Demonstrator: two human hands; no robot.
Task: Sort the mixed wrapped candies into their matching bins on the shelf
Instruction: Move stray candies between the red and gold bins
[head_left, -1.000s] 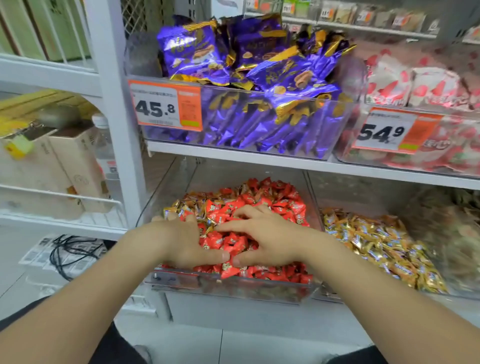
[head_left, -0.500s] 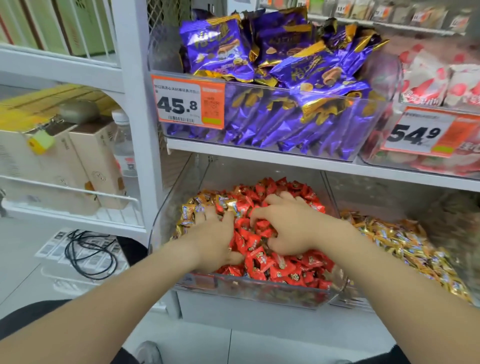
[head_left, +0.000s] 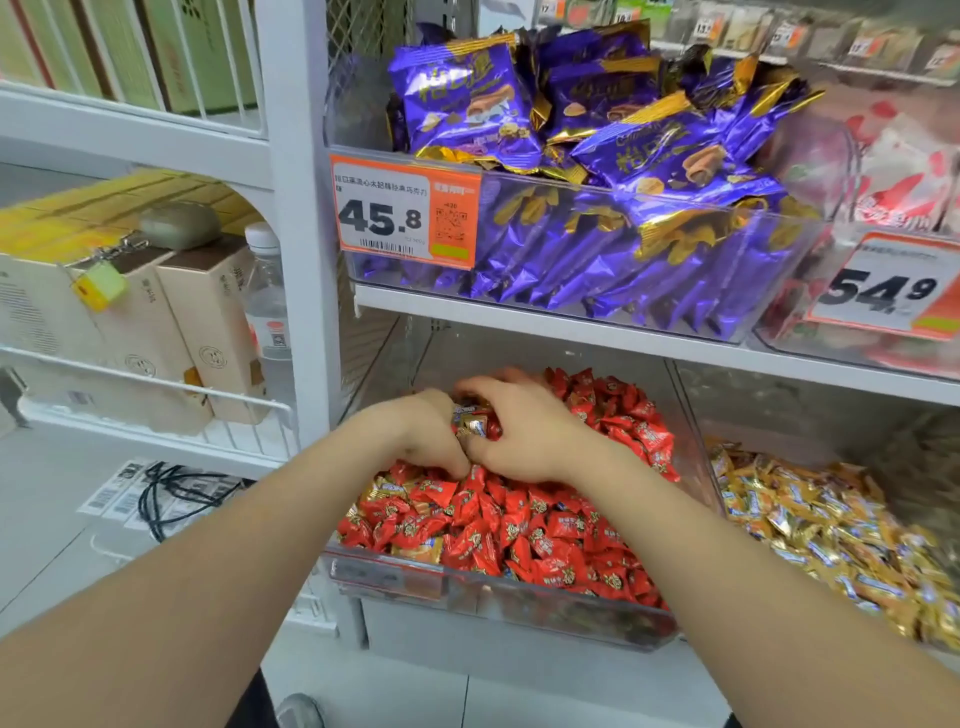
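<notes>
Two hands, the left hand (head_left: 431, 441) and right hand (head_left: 524, 436), cup together round a few gold-wrapped candies (head_left: 470, 422) over the red-candy bin (head_left: 493, 603), with the matching gold bin (head_left: 769, 410) immediately rightward (nearer the right hand).

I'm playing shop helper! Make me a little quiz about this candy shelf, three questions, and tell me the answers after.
1. True or false: the left hand and the right hand are both inside the red-candy bin.
2. Which price is on the tag in front of the purple packets? A 45.8, B 12.5, C 99.0.
3. Fill in: the stray candies cupped between the hands match the pile in the next bin to the right, which is mostly ____ coloured.

Key: 1 true; 2 A; 3 gold.
</notes>
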